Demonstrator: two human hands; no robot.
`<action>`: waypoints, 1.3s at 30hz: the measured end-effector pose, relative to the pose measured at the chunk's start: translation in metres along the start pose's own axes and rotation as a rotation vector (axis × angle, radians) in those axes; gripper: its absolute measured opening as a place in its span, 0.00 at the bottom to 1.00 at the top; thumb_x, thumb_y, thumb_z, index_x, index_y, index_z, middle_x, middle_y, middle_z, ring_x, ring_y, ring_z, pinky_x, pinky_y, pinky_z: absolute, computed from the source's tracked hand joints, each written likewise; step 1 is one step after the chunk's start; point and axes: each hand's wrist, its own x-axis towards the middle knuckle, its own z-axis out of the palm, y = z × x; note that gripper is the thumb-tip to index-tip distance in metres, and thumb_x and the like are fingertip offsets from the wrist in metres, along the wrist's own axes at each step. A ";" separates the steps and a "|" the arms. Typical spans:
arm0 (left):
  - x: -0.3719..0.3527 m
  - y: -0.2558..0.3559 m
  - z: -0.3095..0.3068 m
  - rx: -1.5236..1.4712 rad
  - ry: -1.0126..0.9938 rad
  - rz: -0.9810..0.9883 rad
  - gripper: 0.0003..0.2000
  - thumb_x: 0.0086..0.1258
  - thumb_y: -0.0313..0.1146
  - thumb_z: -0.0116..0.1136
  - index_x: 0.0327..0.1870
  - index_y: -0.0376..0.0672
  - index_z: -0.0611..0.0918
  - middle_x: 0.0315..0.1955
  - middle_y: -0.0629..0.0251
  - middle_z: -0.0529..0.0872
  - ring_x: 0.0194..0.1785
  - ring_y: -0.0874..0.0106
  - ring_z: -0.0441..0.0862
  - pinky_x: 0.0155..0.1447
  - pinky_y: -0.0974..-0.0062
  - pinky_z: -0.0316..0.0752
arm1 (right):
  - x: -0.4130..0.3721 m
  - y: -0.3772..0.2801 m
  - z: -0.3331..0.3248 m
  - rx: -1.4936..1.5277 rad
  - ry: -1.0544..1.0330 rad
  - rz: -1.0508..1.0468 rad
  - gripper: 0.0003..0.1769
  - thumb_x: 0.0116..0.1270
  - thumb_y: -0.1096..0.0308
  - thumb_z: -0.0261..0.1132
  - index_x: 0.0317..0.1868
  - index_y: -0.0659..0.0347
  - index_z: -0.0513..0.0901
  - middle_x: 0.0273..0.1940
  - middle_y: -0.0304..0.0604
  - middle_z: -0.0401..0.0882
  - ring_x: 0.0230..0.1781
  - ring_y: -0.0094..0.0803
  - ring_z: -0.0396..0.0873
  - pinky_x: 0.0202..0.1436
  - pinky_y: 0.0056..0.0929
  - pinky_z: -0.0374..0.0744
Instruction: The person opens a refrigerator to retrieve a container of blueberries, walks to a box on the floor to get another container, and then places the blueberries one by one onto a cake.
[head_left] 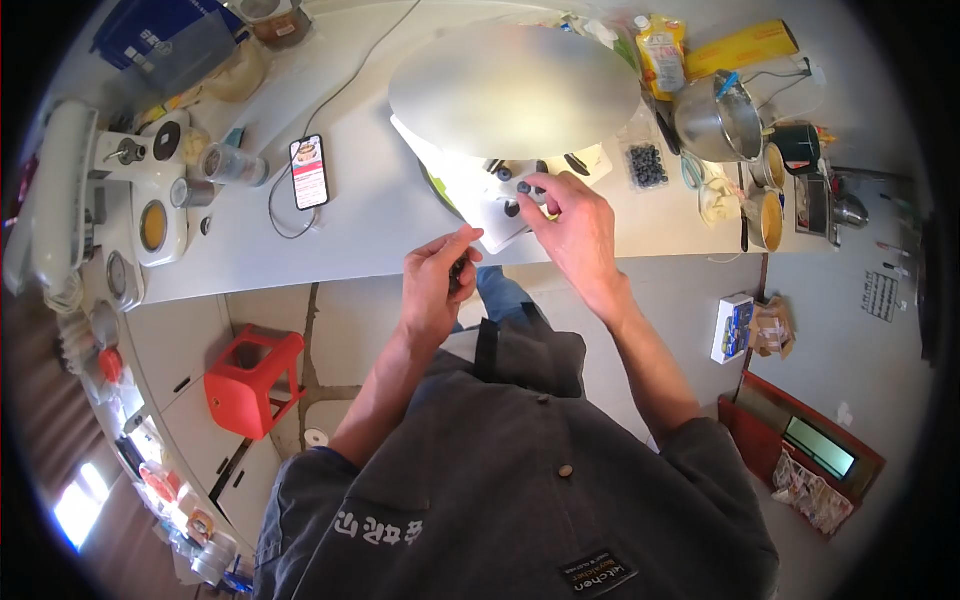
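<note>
- Two bare hands are up at the near edge of the white table (380, 215), close together but not touching.
- The left hand (435, 285) has its fingertips pinched together on a small dark item (458, 270). The item is mostly hidden, so what it is cannot be told. It is held just off the table's near edge, over the floor.
- The right hand (575, 230) has thumb and forefinger clamped on a dark round piece (524, 188), held just above a white sheet (495, 228).
- The white sheet lies at the table's near edge and sticks out a little past it. Several more dark round pieces sit on it beside the right fingertips.
- A blurred grey round disc (515, 90) covers the middle of the table, just beyond the sheet.
- A clear tub of blueberries (647, 165) sits right of the disc, near the right hand.
- A steel pot (720, 120) stands toward the table's far right corner, with a yellow box (742, 48) behind it at the far edge.
- A phone (309, 172) with a cable lies left of the sheet, well apart from the hands.
- A white mixer (150, 190) stands at the left end of the table.
- A red stool (255, 380) is on the floor to the left of the person's left arm.
</note>
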 end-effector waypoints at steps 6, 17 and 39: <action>-0.002 0.004 -0.006 -0.027 0.034 -0.021 0.15 0.78 0.35 0.64 0.51 0.27 0.85 0.33 0.62 0.80 0.24 0.82 0.69 0.22 0.82 0.57 | 0.008 0.006 0.007 -0.093 -0.002 -0.072 0.10 0.64 0.65 0.74 0.45 0.55 0.90 0.32 0.40 0.84 0.28 0.38 0.85 0.32 0.36 0.81; 0.001 0.005 -0.011 -0.032 0.015 -0.042 0.18 0.80 0.37 0.63 0.55 0.27 0.82 0.34 0.64 0.78 0.26 0.83 0.68 0.23 0.83 0.57 | 0.012 0.008 0.014 -0.109 0.003 -0.080 0.10 0.65 0.65 0.74 0.46 0.55 0.90 0.33 0.39 0.84 0.29 0.41 0.85 0.33 0.38 0.82; -0.001 0.008 -0.014 -0.059 0.028 -0.044 0.17 0.79 0.37 0.64 0.52 0.28 0.84 0.32 0.63 0.80 0.25 0.82 0.70 0.22 0.83 0.58 | 0.007 0.010 0.013 -0.103 0.014 -0.059 0.09 0.65 0.65 0.74 0.44 0.55 0.90 0.30 0.38 0.83 0.27 0.39 0.85 0.31 0.36 0.81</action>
